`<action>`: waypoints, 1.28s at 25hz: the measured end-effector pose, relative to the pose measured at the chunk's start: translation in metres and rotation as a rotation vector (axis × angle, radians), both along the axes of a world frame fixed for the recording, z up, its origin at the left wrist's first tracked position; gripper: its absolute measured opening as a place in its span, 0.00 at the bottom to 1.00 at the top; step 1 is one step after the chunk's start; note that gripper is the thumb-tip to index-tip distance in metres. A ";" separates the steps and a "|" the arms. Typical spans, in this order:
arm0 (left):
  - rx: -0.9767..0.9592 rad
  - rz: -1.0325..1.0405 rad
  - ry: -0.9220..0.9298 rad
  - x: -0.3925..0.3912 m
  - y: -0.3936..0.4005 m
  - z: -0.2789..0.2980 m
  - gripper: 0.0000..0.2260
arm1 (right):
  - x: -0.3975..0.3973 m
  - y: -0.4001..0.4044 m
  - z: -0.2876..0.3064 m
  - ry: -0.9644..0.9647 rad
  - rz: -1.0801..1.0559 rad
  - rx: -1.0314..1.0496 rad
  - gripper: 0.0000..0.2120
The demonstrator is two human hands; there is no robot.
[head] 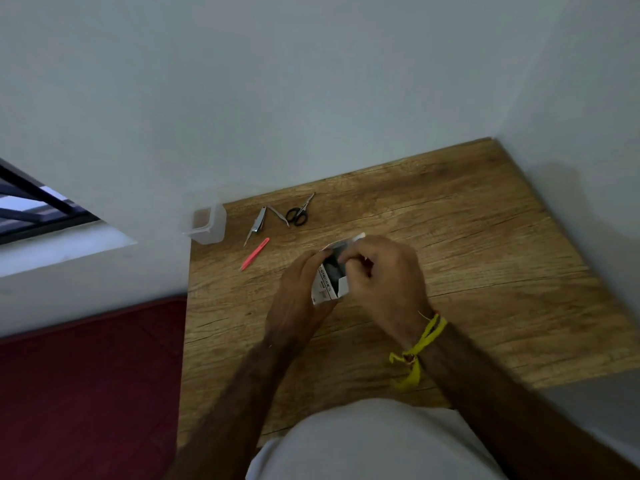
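Observation:
A small white cardboard box (325, 284) with printed lettering and opened flaps sits between my hands above the wooden table (467, 254). My left hand (299, 296) grips the box from the left side. My right hand (384, 282), with a yellow thread band at the wrist, has its fingers curled at the box's open top, pinching something dark inside or the flap; which one is hidden. The box's contents look dark grey and blurred.
At the table's far left lie a nail clipper (258, 225), small black-handled scissors (300, 212), a thin metal tool (278, 215) and a pink stick (254, 254). A translucent plastic container (207, 225) stands at the corner by the wall. A dark red surface (90, 393) lies left.

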State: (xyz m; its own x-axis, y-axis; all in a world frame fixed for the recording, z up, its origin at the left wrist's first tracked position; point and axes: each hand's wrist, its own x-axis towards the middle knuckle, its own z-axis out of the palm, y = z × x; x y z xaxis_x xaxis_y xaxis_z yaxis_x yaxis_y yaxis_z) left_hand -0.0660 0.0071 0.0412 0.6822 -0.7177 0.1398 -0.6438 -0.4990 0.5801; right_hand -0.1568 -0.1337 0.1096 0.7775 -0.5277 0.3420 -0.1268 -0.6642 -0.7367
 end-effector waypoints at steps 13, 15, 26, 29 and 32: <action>-0.001 -0.041 -0.068 0.000 0.002 -0.005 0.39 | 0.003 -0.006 -0.017 0.607 0.012 0.067 0.11; -0.020 -0.032 -0.070 -0.003 0.001 -0.005 0.38 | 0.012 0.002 -0.016 0.629 -0.027 -0.020 0.10; -0.112 -0.053 -0.193 -0.012 -0.002 -0.016 0.38 | 0.035 0.016 -0.017 0.831 -0.149 -0.137 0.09; -0.117 -0.048 -0.157 -0.012 -0.001 -0.016 0.37 | 0.037 0.017 -0.018 0.825 -0.185 -0.125 0.08; -0.085 -0.066 -0.137 -0.011 0.000 -0.015 0.36 | 0.037 0.019 -0.020 0.822 -0.227 -0.077 0.08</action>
State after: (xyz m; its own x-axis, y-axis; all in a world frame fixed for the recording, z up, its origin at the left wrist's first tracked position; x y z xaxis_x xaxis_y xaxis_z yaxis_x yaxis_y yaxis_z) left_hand -0.0773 0.0075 0.0265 0.6047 -0.7419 0.2898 -0.7492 -0.4064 0.5231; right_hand -0.1198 -0.1147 0.0899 0.6727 -0.6990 -0.2428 -0.7369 -0.6028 -0.3060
